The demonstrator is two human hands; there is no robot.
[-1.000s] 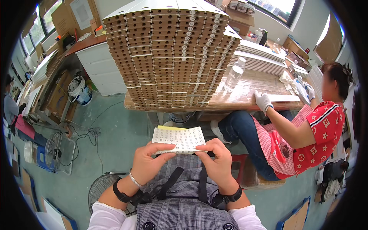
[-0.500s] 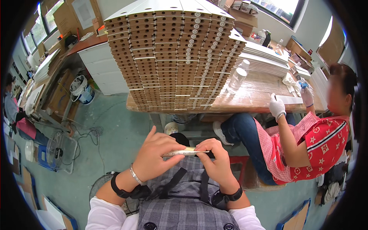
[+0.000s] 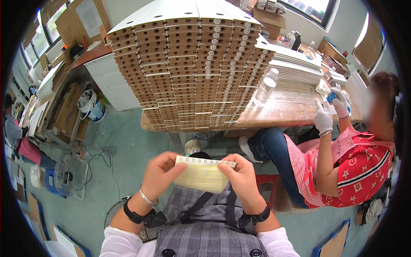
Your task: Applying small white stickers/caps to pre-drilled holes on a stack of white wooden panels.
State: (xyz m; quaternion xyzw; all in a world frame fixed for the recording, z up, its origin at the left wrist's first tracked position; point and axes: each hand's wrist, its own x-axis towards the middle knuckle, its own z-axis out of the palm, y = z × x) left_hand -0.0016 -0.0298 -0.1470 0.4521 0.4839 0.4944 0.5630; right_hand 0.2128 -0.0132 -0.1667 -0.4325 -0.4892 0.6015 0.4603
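Note:
Between both hands, in front of my apron, I hold a pale yellow sticker sheet (image 3: 202, 174) with a row of small round marks along its far edge. My left hand (image 3: 162, 173) pinches its left end, thumb on top. At the right end, my right hand (image 3: 239, 176) grips it the same way. The fingers beneath are hidden. Beyond them, on the table, rises a tall stack of white-topped brown panels (image 3: 180, 73). Their near edges show rows of holes, some covered by white round stickers (image 3: 210, 58).
A wooden table (image 3: 282, 113) carries a clear bottle (image 3: 266, 88) and white panels (image 3: 295, 62). At right sits a co-worker (image 3: 342, 171) in white gloves, holding a small blue thing. On the floor at left are a bucket (image 3: 91, 107), a fan (image 3: 68, 176) and cables.
The sheet was nearly edge-on and now its yellow face is tilted up toward me. My hands have moved apart to its two ends. The co-worker's gloved hands have come closer together.

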